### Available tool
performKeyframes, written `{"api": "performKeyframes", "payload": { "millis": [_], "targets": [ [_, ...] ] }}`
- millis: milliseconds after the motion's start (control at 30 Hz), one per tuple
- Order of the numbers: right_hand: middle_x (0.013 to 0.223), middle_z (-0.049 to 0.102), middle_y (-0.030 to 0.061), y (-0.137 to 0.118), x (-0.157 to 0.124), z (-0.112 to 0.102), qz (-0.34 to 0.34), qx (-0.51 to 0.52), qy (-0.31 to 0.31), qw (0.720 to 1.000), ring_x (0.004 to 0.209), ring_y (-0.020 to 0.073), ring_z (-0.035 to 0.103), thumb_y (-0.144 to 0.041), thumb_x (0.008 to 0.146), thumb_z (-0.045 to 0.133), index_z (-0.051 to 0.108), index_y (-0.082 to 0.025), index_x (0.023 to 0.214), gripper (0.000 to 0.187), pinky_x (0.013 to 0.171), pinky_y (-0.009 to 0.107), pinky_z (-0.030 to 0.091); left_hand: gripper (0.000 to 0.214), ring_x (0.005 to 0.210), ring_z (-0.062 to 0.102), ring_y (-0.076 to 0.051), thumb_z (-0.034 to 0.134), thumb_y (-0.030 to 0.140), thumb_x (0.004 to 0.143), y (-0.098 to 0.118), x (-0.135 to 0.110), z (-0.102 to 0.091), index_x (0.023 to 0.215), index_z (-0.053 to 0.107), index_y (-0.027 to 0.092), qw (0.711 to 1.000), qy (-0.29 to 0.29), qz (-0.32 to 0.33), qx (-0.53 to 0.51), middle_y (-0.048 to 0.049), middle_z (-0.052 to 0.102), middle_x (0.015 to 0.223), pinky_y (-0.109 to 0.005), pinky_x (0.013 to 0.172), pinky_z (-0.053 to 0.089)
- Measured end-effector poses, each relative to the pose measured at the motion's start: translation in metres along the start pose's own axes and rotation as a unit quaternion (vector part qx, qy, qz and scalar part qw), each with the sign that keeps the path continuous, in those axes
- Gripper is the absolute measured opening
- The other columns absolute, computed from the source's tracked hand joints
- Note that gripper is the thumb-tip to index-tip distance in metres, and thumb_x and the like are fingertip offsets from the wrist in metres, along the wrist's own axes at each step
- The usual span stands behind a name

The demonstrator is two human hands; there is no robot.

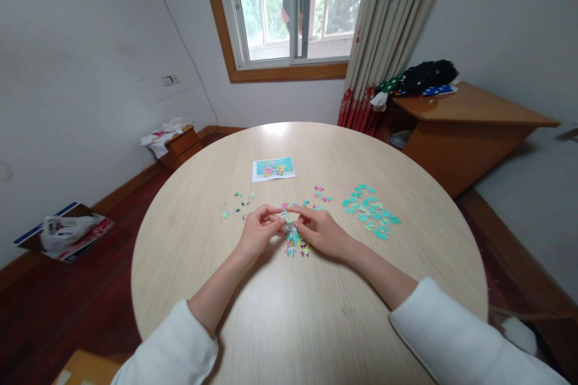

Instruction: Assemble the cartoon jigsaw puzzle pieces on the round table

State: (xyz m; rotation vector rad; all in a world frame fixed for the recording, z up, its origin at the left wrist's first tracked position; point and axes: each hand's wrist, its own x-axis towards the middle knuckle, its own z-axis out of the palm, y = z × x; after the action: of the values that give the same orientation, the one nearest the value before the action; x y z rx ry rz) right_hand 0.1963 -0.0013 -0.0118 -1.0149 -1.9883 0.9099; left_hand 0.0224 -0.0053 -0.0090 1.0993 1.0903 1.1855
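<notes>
My left hand (261,227) and my right hand (320,231) meet over the middle of the table with fingertips nearly touching. Between them, thumbs and index fingers pinch a small pale jigsaw puzzle piece (285,214); whether it is one piece or two joined, I cannot tell. Just below my fingers lies a partly joined patch of puzzle pieces (291,246), with a yellow cartoon figure (304,245) at its right. My fingers hide part of this patch. Beyond the hands sits a picture card (273,169) with a pink and a yellow character on turquoise.
Turquoise puzzle pieces (370,210) spread to the right. Several mixed pieces (236,210) lie left of my hands, and pink ones (320,189) beyond the right hand. The round wooden table (180,264) fills the foreground. A wooden desk (474,108) with cloths stands back right.
</notes>
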Motion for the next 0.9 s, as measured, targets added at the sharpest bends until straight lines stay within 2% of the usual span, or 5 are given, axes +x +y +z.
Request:
{"api": "performKeyframes", "payload": {
  "millis": [233,900],
  "targets": [
    [0.069,0.059,-0.0006,0.0012,0.0008,0.0004,0.000,0.008,-0.002,1.000,0.060,0.0099,0.047,-0.020,0.087,0.049,0.061,-0.015,0.124,0.039,0.062,0.024,0.040,0.032,0.053,0.057,-0.010,0.080,0.031,0.055,-0.0019,0.0001,-0.0009,0.077,0.062,0.015,1.000,-0.008,0.005,-0.001,0.0023,0.061,0.055,-0.027,0.060,0.049],
    [0.071,0.064,0.0011,0.0053,0.0017,0.0010,-0.012,-0.001,0.014,1.000,0.061,0.0105,0.052,-0.019,0.085,0.048,0.064,-0.014,0.112,0.032,0.063,0.024,0.042,0.030,0.054,0.057,-0.010,0.077,0.029,0.057,-0.0043,0.0007,-0.0016,0.079,0.061,0.015,1.000,-0.014,0.011,0.013,0.0026,0.062,0.055,-0.027,0.061,0.051]
  ]
}}
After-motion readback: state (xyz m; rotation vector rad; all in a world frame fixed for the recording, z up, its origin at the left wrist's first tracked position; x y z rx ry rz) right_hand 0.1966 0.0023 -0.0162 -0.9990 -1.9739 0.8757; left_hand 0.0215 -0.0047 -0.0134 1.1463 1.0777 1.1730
